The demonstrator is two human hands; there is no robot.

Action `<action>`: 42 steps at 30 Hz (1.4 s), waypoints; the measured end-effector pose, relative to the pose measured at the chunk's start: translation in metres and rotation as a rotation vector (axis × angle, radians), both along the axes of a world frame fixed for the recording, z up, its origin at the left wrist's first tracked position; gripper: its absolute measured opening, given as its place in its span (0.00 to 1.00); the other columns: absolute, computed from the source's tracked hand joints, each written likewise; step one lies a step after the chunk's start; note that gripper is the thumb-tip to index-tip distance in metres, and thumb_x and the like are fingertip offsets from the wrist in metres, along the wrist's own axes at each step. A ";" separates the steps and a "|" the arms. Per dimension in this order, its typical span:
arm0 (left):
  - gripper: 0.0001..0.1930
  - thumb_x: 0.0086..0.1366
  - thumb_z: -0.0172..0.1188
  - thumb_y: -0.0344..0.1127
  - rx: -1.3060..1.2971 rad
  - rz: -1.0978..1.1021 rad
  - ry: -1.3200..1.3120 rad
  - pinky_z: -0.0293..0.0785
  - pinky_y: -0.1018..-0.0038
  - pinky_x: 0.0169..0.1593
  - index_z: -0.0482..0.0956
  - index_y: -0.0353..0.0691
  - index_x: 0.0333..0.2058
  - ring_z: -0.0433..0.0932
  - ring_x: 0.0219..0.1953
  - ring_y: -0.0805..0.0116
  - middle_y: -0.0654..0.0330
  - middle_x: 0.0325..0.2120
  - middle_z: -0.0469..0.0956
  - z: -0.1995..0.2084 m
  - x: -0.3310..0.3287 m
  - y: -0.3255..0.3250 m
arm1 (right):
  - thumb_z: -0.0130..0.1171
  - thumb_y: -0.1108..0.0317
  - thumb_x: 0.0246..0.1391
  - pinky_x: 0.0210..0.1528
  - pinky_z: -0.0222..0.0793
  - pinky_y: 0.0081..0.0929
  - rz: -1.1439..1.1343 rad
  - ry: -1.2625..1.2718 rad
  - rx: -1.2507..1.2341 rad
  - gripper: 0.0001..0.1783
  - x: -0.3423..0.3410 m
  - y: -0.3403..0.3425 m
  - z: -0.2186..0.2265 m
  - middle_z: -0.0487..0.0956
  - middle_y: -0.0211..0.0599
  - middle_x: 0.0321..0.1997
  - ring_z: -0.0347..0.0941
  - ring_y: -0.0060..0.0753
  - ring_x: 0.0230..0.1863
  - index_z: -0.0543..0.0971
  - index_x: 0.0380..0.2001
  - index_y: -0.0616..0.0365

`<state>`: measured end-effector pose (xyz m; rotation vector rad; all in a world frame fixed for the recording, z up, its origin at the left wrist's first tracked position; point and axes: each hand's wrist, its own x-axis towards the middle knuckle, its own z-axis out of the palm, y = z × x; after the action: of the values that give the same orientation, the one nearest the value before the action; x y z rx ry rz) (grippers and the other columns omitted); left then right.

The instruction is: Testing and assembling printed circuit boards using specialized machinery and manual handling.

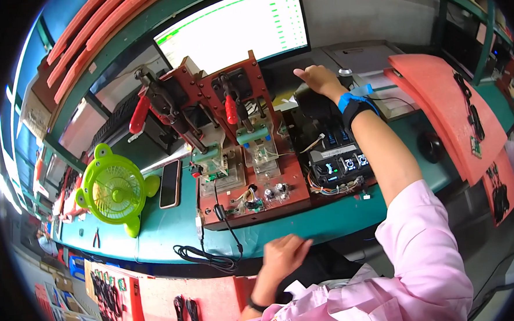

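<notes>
My left hand point(285, 256) hovers at the front edge of the green-topped bench, loosely bent, its thumb apart from the fingers and nothing visible in it. My right hand point(321, 80) reaches over the black equipment toward the monitor; its thumb sticks out and the other fingers are mostly hidden. A blue strap point(355, 97) circles that wrist. Between the hands stands a red-brown test fixture point(254, 210) with two red-handled toggle clamps point(231, 108). Small circuit boards point(217, 175) lie under the clamps. A black control box point(341, 167) with lit displays sits right of it.
A lit monitor point(238, 28) stands behind the fixture. To its left are a green fan point(116, 194) and a phone point(170, 184). A coiled black cable point(207, 257) hangs at the front edge. Pink foam sheets point(446, 104) with cables lie right; another foam sheet point(160, 305) is below.
</notes>
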<state>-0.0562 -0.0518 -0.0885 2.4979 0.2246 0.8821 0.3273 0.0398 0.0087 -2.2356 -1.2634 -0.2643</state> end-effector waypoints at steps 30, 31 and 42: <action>0.24 0.64 0.42 0.48 -0.143 -0.087 -1.009 0.64 0.69 0.44 0.61 0.38 0.14 0.70 0.25 0.62 0.59 0.13 0.63 0.208 0.043 0.179 | 0.32 0.35 0.50 0.39 0.65 0.44 -0.111 -0.002 0.095 0.37 -0.015 -0.010 -0.004 0.76 0.49 0.30 0.70 0.55 0.37 0.78 0.25 0.56; 0.24 0.64 0.42 0.48 -0.180 -0.079 -0.941 0.63 0.68 0.46 0.61 0.38 0.14 0.71 0.26 0.62 0.59 0.12 0.63 0.209 0.039 0.177 | 0.32 0.35 0.50 0.39 0.65 0.45 -0.098 0.009 0.091 0.37 -0.018 -0.011 -0.005 0.76 0.49 0.30 0.70 0.55 0.37 0.78 0.24 0.56; 0.24 0.65 0.44 0.42 -0.102 -0.041 -0.745 0.62 0.68 0.45 0.61 0.39 0.10 0.70 0.24 0.68 0.63 0.10 0.60 0.222 0.030 0.176 | 0.33 0.36 0.51 0.38 0.65 0.44 -0.132 0.022 0.085 0.36 -0.021 -0.014 -0.001 0.76 0.48 0.29 0.70 0.54 0.36 0.76 0.21 0.57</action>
<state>-0.0265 0.1244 0.1331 1.9097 -0.0344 1.6491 0.3068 0.0258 0.0080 -2.2458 -1.0753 -0.3358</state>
